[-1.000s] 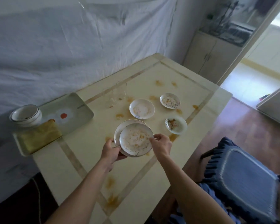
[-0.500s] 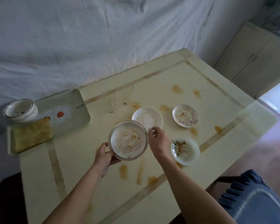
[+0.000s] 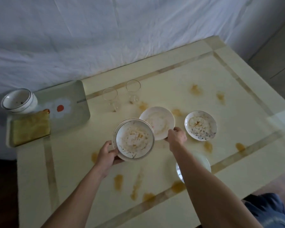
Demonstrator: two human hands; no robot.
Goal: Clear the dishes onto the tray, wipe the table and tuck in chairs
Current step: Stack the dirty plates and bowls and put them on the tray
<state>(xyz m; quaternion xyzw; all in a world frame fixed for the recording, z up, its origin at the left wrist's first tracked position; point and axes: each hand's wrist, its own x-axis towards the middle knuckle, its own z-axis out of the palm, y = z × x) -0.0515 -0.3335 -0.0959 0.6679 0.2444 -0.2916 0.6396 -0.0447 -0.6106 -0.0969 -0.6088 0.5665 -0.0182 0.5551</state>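
My left hand (image 3: 107, 153) grips the near-left rim of two stacked dirty plates (image 3: 134, 140), held just above the table (image 3: 229, 76). My right hand (image 3: 177, 137) pinches the near edge of a third white plate (image 3: 158, 121) behind the stack. A fourth dirty plate (image 3: 200, 125) lies to the right. Another small dish (image 3: 202, 162) is partly hidden under my right forearm. Two clear glasses (image 3: 110, 99) (image 3: 133, 91) stand further back. The tray (image 3: 76, 104) with a flower print sits at the table's left end.
On the tray are stacked white bowls (image 3: 19, 101) and a folded yellow cloth (image 3: 30, 129). Orange stains (image 3: 195, 89) dot the table. A white sheet (image 3: 105, 38) hangs behind. A blue chair cushion (image 3: 268, 209) shows at the bottom right.
My right hand let go of the stacked plates and moved back-right to take hold of the third plate's edge. The view has shifted left and closer to the table.
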